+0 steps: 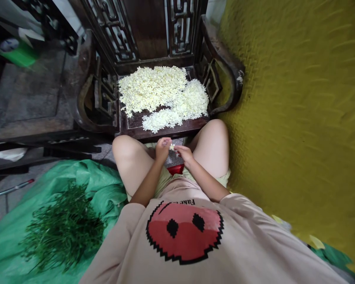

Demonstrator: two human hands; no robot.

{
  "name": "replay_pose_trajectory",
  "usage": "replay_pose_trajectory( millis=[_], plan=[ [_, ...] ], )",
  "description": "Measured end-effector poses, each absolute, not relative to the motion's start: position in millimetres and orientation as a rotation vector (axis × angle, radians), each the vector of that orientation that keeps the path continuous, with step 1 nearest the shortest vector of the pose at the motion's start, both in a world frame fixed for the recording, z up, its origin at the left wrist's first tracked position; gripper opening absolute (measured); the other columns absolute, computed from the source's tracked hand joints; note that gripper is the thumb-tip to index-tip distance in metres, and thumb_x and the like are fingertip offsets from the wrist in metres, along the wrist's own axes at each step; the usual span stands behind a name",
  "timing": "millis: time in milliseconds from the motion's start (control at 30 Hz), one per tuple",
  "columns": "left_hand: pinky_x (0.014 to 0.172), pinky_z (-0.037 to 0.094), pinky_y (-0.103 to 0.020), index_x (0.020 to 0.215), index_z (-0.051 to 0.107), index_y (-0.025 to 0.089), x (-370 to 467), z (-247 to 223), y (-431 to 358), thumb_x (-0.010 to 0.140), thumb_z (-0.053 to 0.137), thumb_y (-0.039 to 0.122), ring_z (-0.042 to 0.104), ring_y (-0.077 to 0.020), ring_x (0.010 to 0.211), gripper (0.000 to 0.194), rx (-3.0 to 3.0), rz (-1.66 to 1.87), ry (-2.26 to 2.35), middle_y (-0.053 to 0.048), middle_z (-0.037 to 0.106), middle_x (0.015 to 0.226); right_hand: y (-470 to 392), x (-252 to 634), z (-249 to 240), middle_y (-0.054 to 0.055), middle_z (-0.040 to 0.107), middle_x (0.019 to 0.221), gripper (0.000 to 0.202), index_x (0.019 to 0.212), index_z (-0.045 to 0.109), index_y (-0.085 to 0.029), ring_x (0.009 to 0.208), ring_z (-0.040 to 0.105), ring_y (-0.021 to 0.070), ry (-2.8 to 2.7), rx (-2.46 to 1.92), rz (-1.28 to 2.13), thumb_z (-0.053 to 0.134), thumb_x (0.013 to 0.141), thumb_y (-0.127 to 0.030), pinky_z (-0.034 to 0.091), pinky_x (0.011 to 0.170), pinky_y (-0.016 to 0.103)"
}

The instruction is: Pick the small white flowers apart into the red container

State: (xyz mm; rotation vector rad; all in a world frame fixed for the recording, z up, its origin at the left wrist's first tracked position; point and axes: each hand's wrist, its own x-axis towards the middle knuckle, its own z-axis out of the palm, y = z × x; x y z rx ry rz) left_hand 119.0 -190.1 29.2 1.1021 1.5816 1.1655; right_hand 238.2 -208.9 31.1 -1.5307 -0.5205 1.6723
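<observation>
Between my two hands, just in front of the wooden seat, is a small pale flower (172,147). My left hand (163,150) is on the flower's left side with its fingers curled; what lies inside them is too small to make out. My right hand (184,154) has its fingertips pressed together at the flower's right edge. Beyond both hands, many cream-white flowers (154,87) are spread over the dark wooden seat (177,129), with a whiter heap (192,98) on the right.
Carved armrests (235,85) flank the seat. On the left are a wooden surface (26,98) with a green object (20,54), and a green sheet (85,171) bearing green stems (66,228). A yellow textured surface (298,118) fills the right. Something red (176,169) lies between my thighs.
</observation>
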Motion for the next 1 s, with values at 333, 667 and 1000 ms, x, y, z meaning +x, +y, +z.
replay_pose_trajectory(
  millis=[333, 667, 1000],
  plan=[
    [0.081, 0.045, -0.032, 0.079, 0.069, 0.020, 115, 41, -216, 0.068, 0.067, 0.030, 0.061, -0.0175, 0.083, 0.015, 1.277, 1.050, 1.526, -0.005, 0.068, 0.086, -211, 240, 35, -0.001, 0.064, 0.063, 0.024, 0.068, 0.068, -0.018, 0.058, 0.049, 0.0093, -0.560, -1.390, 1.724, 0.075, 0.053, -0.036, 0.034, 0.057, 0.023],
    [0.076, 0.046, -0.032, 0.071, 0.068, 0.015, 117, 35, -209, 0.062, 0.068, 0.033, 0.060, -0.0162, 0.070, 0.020, 0.775, 1.108, 1.413, -0.003, 0.068, 0.070, -206, 240, 33, -0.002, 0.059, 0.064, 0.040, 0.069, 0.062, -0.018, 0.055, 0.047, 0.0072, -0.570, -1.239, 1.803, 0.075, 0.053, -0.052, 0.032, 0.052, 0.021],
    [0.074, 0.046, -0.030, 0.070, 0.064, 0.016, 121, 38, -209, 0.055, 0.073, 0.032, 0.061, -0.0145, 0.070, 0.024, 0.784, 1.136, 1.352, -0.003, 0.067, 0.071, -208, 242, 38, -0.002, 0.061, 0.066, 0.038, 0.072, 0.064, -0.018, 0.060, 0.051, 0.0082, -0.615, -1.271, 1.785, 0.074, 0.055, -0.051, 0.035, 0.056, 0.021]
  ],
)
